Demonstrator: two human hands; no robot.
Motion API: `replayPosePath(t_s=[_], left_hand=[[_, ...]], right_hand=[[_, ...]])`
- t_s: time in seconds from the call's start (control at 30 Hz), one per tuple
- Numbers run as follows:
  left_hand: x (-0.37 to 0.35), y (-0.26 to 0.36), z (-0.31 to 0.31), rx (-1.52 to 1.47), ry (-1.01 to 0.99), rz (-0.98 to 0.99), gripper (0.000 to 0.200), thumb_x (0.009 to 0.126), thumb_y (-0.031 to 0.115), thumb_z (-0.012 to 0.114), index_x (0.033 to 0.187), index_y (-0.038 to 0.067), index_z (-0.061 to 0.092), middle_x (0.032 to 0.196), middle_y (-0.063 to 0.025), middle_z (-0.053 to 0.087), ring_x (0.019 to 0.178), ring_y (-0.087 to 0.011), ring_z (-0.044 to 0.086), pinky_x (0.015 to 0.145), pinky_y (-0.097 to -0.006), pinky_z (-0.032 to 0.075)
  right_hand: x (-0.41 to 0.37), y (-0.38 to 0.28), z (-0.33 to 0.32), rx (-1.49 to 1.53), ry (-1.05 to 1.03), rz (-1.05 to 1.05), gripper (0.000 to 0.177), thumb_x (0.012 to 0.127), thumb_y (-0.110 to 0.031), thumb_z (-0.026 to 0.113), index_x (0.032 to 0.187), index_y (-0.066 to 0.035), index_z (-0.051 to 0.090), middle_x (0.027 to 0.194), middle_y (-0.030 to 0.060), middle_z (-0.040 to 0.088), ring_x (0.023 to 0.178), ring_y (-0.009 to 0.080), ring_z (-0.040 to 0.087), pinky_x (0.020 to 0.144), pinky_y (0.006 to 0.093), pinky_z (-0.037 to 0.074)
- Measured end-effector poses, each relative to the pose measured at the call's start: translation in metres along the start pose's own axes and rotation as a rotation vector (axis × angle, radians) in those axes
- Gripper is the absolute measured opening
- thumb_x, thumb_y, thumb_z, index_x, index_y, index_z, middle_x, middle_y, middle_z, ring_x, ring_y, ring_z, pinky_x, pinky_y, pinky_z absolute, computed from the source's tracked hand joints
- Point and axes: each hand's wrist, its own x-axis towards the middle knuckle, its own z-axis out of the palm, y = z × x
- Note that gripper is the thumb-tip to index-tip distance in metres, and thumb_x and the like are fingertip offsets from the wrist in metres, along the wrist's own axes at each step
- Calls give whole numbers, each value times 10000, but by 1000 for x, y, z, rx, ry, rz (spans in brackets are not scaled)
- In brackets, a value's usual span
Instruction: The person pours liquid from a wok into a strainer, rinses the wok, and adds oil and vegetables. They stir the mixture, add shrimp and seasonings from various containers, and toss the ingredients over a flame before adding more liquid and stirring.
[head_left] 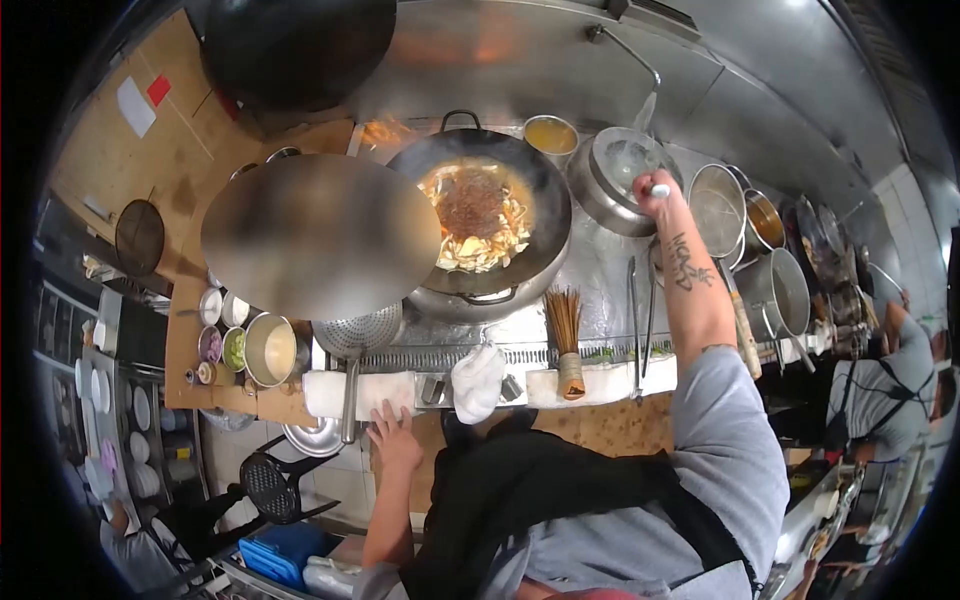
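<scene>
My right hand (655, 192) is closed around a utensil with a pale handle end (660, 190), above the steel pot (610, 205) at the back right. The utensil's head is hidden by my hand. Water from the tap (645, 110) runs into that pot. My left hand (393, 437) is spread, with nothing in it, by the stove's front edge near the handle of a perforated skimmer (357, 325). In the middle, a large wok (550, 190) holds pale sliced food (490, 250) topped with a reddish-brown heap (472, 205).
A blurred area covers the left burner, where flames (385, 132) show behind. A bamboo brush (567, 345), tongs (633, 320) and a white cloth (480, 380) lie along the front. Pots (785, 290) crowd the right; small containers (234, 348) stand left. A person (880, 380) is at far right.
</scene>
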Motion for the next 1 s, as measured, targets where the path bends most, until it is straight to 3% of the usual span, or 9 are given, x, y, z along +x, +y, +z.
replayPosePath(t_s=[0.13, 0.27, 0.37, 0.43, 0.53, 0.6, 0.73, 0.87, 1.0], left_hand=[[-18, 6, 11, -225, 30, 42, 601, 831, 156, 605, 1399, 39, 447, 1575, -237, 115, 1425, -502, 111, 1125, -615, 178], [-25, 7, 20, -404, 258, 203, 478, 843, 128, 612, 1291, -21, 536, 1394, -279, 400, 1287, -445, 389, 1055, -509, 345], [-26, 16, -9, -592, 266, 242, 378, 863, 85, 608, 1216, -46, 583, 1103, -234, 619, 1020, -320, 604, 893, -395, 480], [-25, 17, -26, -799, 191, 154, 331, 878, 69, 609, 1187, -49, 597, 898, -158, 681, 799, -210, 655, 752, -318, 524], [-22, 18, -61, -891, 104, 233, 295, 901, 63, 603, 1176, -44, 597, 775, -63, 652, 666, -104, 585, 627, -245, 485], [-23, 32, -92, -938, 18, 298, 270, 925, 74, 587, 1178, -19, 598, 785, -34, 613, 673, -81, 547, 610, -233, 458], [0, 37, -118, -804, -154, 496, 265, 934, 70, 579, 1187, -9, 592, 813, -34, 593, 698, -83, 526, 614, -229, 435], [8, 82, -136, -616, -303, 766, 259, 933, 57, 571, 1175, -34, 590, 835, -40, 588, 738, -96, 530, 660, -236, 437], [-11, 142, -143, -659, -373, 951, 252, 938, 58, 562, 1160, -58, 591, 857, -41, 582, 757, -102, 522, 691, -237, 435]], right_hand=[[8, -23, 25, -102, -80, -27, 252, 886, -8, 321, 651, -98, 343, 557, -12, 385, 415, 71, 394, 350, 186, 340], [4, -54, 18, -569, 19, -198, 181, 858, -39, 430, 683, -44, 479, 577, 36, 500, 445, 128, 484, 402, 258, 411], [-34, -45, -2, -1475, 405, -526, 301, 770, -97, 540, 998, 47, 674, 870, 166, 709, 678, 253, 676, 648, 383, 534], [-53, -11, -47, -1480, 491, -821, 496, 743, -130, 586, 1215, 22, 593, 1210, 238, 619, 1178, 355, 575, 982, 402, 468], [-101, 63, -123, -1555, 438, -1058, 550, 776, -88, 587, 1313, 13, 523, 1282, 237, 577, 1166, 333, 589, 1011, 382, 456], [-117, 144, -179, -1582, 569, -1062, 547, 779, -106, 610, 1320, -64, 535, 1087, 255, 648, 928, 390, 657, 829, 457, 528], [-217, 279, -214, -1394, 547, -541, 727, 790, -147, 564, 1478, -82, 338, 794, 243, 662, 757, 388, 650, 725, 468, 536], [-230, 307, -225, -1493, 506, -354, 630, 830, -111, 542, 1443, -154, 408, 905, 195, 679, 828, 321, 677, 769, 441, 547], [-215, 307, -243, -1518, 798, -810, 379, 867, -214, 589, 1230, -109, 605, 1085, 174, 575, 1069, 349, 572, 889, 445, 490]])
